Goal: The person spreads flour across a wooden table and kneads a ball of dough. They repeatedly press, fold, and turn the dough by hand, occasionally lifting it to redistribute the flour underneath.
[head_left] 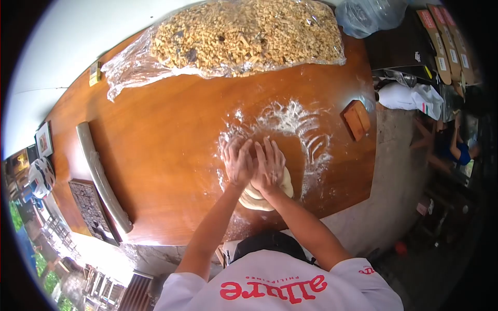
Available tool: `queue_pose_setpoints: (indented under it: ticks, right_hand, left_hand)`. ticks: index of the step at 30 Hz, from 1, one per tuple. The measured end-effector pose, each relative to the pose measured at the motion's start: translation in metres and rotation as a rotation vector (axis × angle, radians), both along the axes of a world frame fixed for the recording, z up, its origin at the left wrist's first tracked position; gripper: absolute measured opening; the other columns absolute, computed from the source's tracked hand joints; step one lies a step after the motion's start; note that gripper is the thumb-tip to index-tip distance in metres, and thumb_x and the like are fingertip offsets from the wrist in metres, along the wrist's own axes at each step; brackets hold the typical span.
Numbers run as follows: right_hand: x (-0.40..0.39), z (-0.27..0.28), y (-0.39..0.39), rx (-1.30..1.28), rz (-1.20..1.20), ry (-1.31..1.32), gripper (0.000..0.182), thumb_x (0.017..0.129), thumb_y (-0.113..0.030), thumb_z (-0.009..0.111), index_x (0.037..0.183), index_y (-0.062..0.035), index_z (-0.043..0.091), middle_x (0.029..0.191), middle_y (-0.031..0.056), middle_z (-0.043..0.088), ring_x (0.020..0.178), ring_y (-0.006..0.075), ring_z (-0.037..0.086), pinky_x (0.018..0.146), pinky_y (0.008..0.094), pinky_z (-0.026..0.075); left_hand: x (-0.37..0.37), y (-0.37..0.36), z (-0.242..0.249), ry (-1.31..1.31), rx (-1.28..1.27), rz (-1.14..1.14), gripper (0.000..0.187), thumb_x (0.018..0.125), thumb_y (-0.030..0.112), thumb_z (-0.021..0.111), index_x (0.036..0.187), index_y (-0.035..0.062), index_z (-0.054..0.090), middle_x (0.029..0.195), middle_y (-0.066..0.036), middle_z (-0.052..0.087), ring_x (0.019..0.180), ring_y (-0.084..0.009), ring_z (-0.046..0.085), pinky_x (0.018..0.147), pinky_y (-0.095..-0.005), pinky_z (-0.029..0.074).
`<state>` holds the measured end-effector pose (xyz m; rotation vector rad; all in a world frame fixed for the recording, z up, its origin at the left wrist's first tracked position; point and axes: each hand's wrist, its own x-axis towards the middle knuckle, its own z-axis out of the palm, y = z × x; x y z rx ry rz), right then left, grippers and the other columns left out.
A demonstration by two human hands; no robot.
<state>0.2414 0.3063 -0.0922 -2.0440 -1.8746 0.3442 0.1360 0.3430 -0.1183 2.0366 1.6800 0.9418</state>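
A pale, rounded lump of dough (257, 201) lies on the wooden table (171, 155) near its front edge. My left hand (238, 159) and my right hand (268, 163) rest side by side on the far part of the dough, palms down. Their fingers stretch forward, slightly apart, and white flour dusts the skin. Both hands hide much of the dough; its near edge and right side show below my wrists. Streaked flour (290, 119) is scattered on the wood ahead and to the right of my hands.
A clear plastic bag (244, 36) of small golden-brown pieces spans the table's far side. At left lie a long grey roller or tube (101, 173) and a dark carved board (93, 207). A wooden block (356, 120) stands near the right edge. Another person (459, 150) is at far right.
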Motion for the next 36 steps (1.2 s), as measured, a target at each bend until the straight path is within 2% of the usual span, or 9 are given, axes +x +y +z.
queue_pose_setpoints:
  ticks: [8, 11, 12, 17, 20, 24, 31, 35, 36]
  right_hand:
    - [0.007, -0.007, 0.100, 0.351, 0.117, 0.217, 0.033, 0.087, -0.020, 0.058, 0.116, -0.0056, 0.063, 0.132, 0.0175, 0.056, 0.126, 0.0373, 0.050, 0.104, 0.0482, 0.039]
    - [0.047, -0.026, 0.103, 0.035, 0.050, 1.531, 0.025, 0.091, -0.017, 0.051, 0.098, 0.0005, 0.069, 0.107, 0.0137, 0.068, 0.111, 0.0227, 0.062, 0.099, 0.0309, 0.045]
    - [0.052, -0.005, 0.084, 0.313, -0.113, 1.309, 0.030, 0.095, -0.018, 0.047, 0.100, 0.0006, 0.070, 0.102, 0.0117, 0.071, 0.104, 0.0193, 0.064, 0.093, 0.0297, 0.047]
    - [0.085, 0.012, 0.001, -0.275, -0.001, 0.782, 0.029, 0.098, -0.018, 0.049, 0.104, -0.0012, 0.072, 0.107, 0.0095, 0.073, 0.103, 0.0224, 0.067, 0.096, 0.0374, 0.049]
    - [0.072, 0.032, -0.060, -0.122, 0.248, 0.485, 0.031, 0.098, -0.025, 0.054, 0.113, -0.0018, 0.068, 0.108, 0.0177, 0.070, 0.107, 0.0320, 0.065, 0.099, 0.0442, 0.047]
    - [0.042, 0.036, -0.122, 0.263, 0.180, 0.458, 0.032, 0.098, -0.022, 0.054, 0.121, -0.0039, 0.065, 0.118, 0.0206, 0.067, 0.118, 0.0395, 0.059, 0.106, 0.0483, 0.041]
    - [0.073, 0.053, -0.127, -0.185, -0.065, 1.137, 0.028, 0.099, -0.017, 0.052, 0.110, 0.0009, 0.069, 0.108, 0.0169, 0.071, 0.099, 0.0361, 0.068, 0.088, 0.0405, 0.054]
    - [0.060, 0.030, -0.095, 0.275, -0.069, 0.443, 0.027, 0.096, -0.016, 0.053, 0.110, 0.0014, 0.068, 0.109, 0.0179, 0.069, 0.103, 0.0351, 0.065, 0.092, 0.0427, 0.051]
    - [0.051, 0.030, -0.108, -0.054, 0.014, 0.431, 0.030, 0.094, -0.017, 0.054, 0.113, 0.0028, 0.066, 0.110, 0.0189, 0.069, 0.105, 0.0352, 0.064, 0.094, 0.0438, 0.050]
  left_hand:
    - [0.003, 0.041, 0.005, -0.011, 0.089, 0.162, 0.029, 0.096, 0.015, 0.055, 0.124, 0.0105, 0.062, 0.132, -0.015, 0.055, 0.129, -0.0388, 0.047, 0.111, -0.0525, 0.036]
    - [0.009, -0.001, 0.026, -0.318, -0.256, -0.015, 0.036, 0.102, 0.024, 0.048, 0.132, 0.0072, 0.059, 0.137, -0.020, 0.056, 0.130, -0.0369, 0.051, 0.109, -0.0448, 0.039]
    - [0.010, -0.022, 0.033, -0.511, -0.529, -0.150, 0.040, 0.104, 0.028, 0.046, 0.136, 0.0064, 0.057, 0.138, -0.021, 0.055, 0.130, -0.0352, 0.052, 0.109, -0.0418, 0.040]
    - [0.036, -0.139, 0.051, -0.526, -0.285, -0.011, 0.050, 0.105, 0.029, 0.046, 0.147, 0.0023, 0.044, 0.139, -0.021, 0.056, 0.132, -0.0322, 0.052, 0.111, -0.0374, 0.038]
    - [0.032, -0.172, 0.043, -0.809, -0.368, -0.031, 0.046, 0.105, 0.024, 0.048, 0.144, 0.0010, 0.045, 0.136, -0.021, 0.057, 0.129, -0.0291, 0.052, 0.111, -0.0392, 0.037]
    - [0.044, -0.176, 0.082, -0.763, -0.459, 0.303, 0.031, 0.104, 0.022, 0.049, 0.125, 0.0006, 0.057, 0.124, -0.019, 0.064, 0.114, -0.0259, 0.060, 0.095, -0.0391, 0.046]
    - [0.026, -0.176, 0.051, -0.286, -0.200, 0.127, 0.027, 0.101, 0.024, 0.051, 0.104, 0.0030, 0.068, 0.100, -0.018, 0.069, 0.095, -0.0393, 0.063, 0.084, -0.0486, 0.049]
    - [0.027, -0.170, 0.047, -0.289, -0.330, 0.061, 0.028, 0.100, 0.021, 0.051, 0.114, 0.0019, 0.065, 0.107, -0.022, 0.069, 0.099, -0.0402, 0.065, 0.085, -0.0448, 0.051]
    - [0.035, -0.172, 0.047, -0.446, -0.372, 0.165, 0.030, 0.098, 0.021, 0.052, 0.119, 0.0042, 0.064, 0.115, -0.021, 0.066, 0.107, -0.0387, 0.062, 0.094, -0.0454, 0.047]
